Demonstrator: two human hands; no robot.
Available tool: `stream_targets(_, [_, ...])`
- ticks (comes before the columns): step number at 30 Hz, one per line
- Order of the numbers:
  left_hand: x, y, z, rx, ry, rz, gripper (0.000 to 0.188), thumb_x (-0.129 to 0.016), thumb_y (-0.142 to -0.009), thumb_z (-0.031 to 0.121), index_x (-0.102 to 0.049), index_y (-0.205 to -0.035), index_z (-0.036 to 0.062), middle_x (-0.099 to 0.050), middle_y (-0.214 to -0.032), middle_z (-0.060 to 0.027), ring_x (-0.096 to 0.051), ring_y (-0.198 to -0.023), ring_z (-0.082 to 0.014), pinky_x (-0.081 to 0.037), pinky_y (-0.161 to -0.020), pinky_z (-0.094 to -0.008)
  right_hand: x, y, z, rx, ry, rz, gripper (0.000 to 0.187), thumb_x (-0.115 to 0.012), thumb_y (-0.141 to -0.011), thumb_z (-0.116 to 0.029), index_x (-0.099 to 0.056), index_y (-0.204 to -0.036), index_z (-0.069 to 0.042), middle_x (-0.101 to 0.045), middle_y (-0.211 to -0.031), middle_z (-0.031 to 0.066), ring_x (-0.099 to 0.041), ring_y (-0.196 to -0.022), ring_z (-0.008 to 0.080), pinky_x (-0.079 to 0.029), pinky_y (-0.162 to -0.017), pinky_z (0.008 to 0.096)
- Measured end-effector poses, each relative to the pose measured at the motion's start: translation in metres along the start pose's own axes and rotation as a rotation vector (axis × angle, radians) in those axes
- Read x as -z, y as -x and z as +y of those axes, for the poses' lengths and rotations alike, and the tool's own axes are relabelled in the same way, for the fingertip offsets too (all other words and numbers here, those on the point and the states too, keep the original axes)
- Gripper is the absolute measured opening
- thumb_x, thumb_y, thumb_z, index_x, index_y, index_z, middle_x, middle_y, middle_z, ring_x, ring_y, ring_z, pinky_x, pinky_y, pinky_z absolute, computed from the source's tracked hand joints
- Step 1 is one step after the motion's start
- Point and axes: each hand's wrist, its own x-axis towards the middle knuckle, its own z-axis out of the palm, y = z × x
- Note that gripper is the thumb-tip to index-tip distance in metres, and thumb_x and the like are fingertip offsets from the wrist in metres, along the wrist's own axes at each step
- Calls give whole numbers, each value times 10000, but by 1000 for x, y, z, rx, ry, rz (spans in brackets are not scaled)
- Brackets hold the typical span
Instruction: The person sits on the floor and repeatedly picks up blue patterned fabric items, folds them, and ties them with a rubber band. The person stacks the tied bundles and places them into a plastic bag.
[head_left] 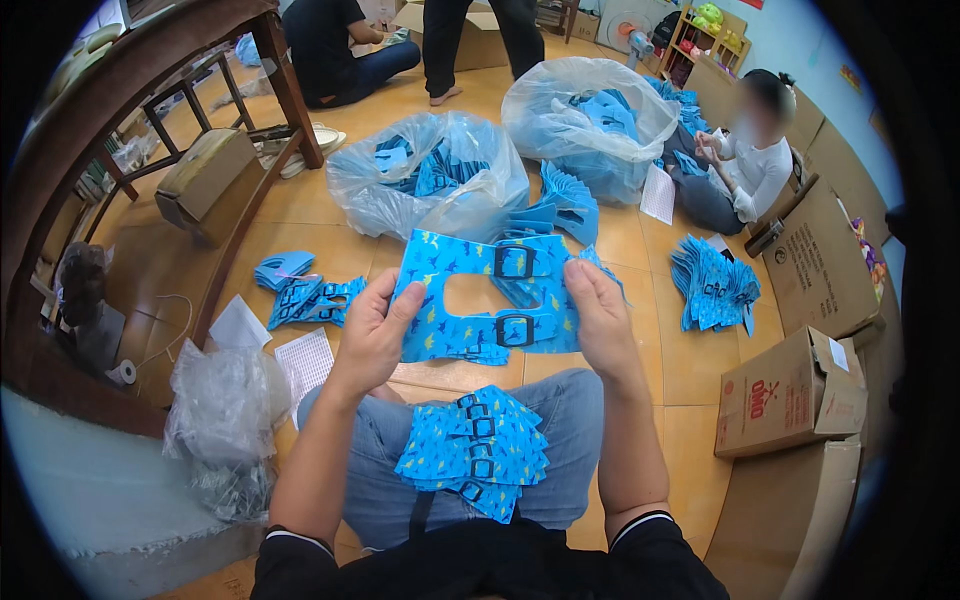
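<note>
In front of me I hold up a flat blue cut-out piece [424, 325] printed with small dark blue and yellow figures. It has a rounded opening near its middle and two black square outlines toward its right side. My left hand [372, 335] pinches its left edge, thumb on the face. On its right edge, my right hand [604, 318] is closed the same way. Across my lap lies a fanned pile of similar blue pieces [475, 450]. More blue pieces show partly behind the held one; whether they touch it I cannot tell.
Two clear plastic bags [345, 170] [525, 90] of blue pieces stand ahead. Stacks lie at left [318, 298] and right [712, 285]. A wooden frame [290, 90] and crumpled plastic [225, 400] flank my left; cardboard boxes [785, 400] line the right. A co-worker [755, 165] sits far right; two people are behind.
</note>
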Motion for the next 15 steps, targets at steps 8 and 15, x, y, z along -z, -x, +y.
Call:
stream_targets(8, [3, 13, -36, 85, 25, 72, 263, -548, -1025, 227, -632, -1116, -5, -652, -909, 18, -539, -778, -15, -457, -680, -182, -6, 13, 38, 80, 184, 110, 351, -538, -1030, -317, -590, -815, -44, -441, -692, -80, -365, -643, 19, -312, -535, 220])
stream_targets(15, [9, 25, -51, 124, -1, 81, 177, -548, -1021, 192, -605, -1064, 30, -632, -950, 19, -533, -815, -14, -470, -714, -201, -4, 21, 62, -2, 132, 95, 329, -543, -1029, -303, -593, -838, -41, -435, -697, -82, -359, -642, 18, -316, -539, 219])
